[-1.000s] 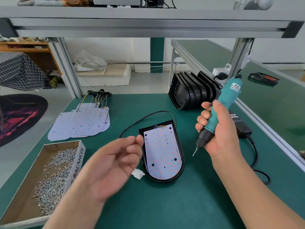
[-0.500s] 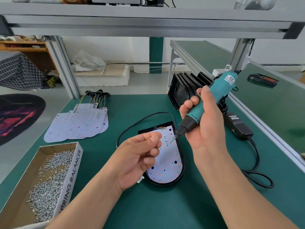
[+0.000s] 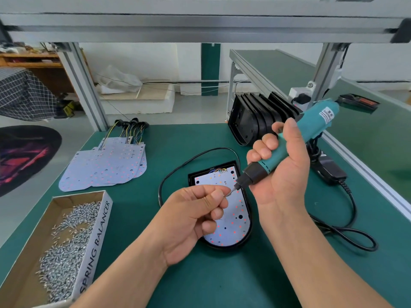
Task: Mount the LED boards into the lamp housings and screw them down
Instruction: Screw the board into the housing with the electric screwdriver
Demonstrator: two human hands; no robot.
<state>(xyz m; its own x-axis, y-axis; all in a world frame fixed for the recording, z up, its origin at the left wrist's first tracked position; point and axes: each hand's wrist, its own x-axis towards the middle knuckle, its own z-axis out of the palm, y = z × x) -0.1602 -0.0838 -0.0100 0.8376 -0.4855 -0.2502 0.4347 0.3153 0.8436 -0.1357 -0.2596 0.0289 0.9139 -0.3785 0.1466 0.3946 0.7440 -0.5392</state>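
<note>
The lamp housing (image 3: 222,246) lies flat on the green bench top (image 3: 211,285) with an LED board (image 3: 235,227) seated inside it. Over the housing's far half, the left hand (image 3: 193,218) pinches a screw (image 3: 226,194) between thumb and forefinger (it shows as little more than a silver glint) and holds it at the bit of the electric screwdriver (image 3: 311,127). The right hand (image 3: 282,174) is wrapped round the screwdriver's teal body, which slants down toward the housing from the right. Left of the housing sits a cardboard box (image 3: 95,241) of loose screws. Beyond the housing to the left, spare LED boards (image 3: 106,165) lie fanned, and beyond it to the right stands a row of black housings (image 3: 255,121) on edge.
</note>
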